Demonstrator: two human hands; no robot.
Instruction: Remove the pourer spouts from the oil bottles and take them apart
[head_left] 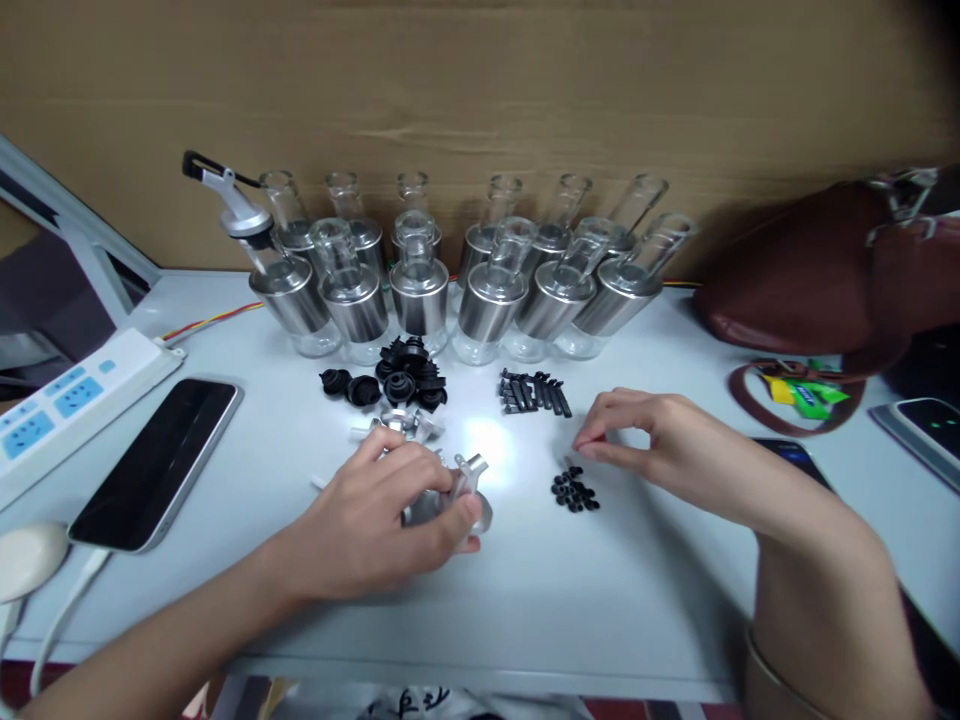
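My left hand (pixel 397 510) is closed around a silver metal pourer spout (pixel 471 475), its short tube showing above the thumb. Just behind that hand, more silver pourer spouts (pixel 401 422) lie in a pile, partly hidden by my fingers. My right hand (pixel 630 435) is pinched, thumb against fingertips, above a small heap of little black caps (pixel 574 490). Whether anything is in that pinch is too small to make out. Between the hands and the bottles lie a cluster of black rubber stoppers (pixel 401 380) and a group of black flip levers (pixel 534 392).
Two rows of glass bottles with steel sleeves (pixel 491 300) stand at the back; the left front one carries a fitted pourer (pixel 246 215). To the left are a phone (pixel 154 465) and a power strip (pixel 82 395). A brown bag (pixel 810 265) and small packets (pixel 810 397) sit at right.
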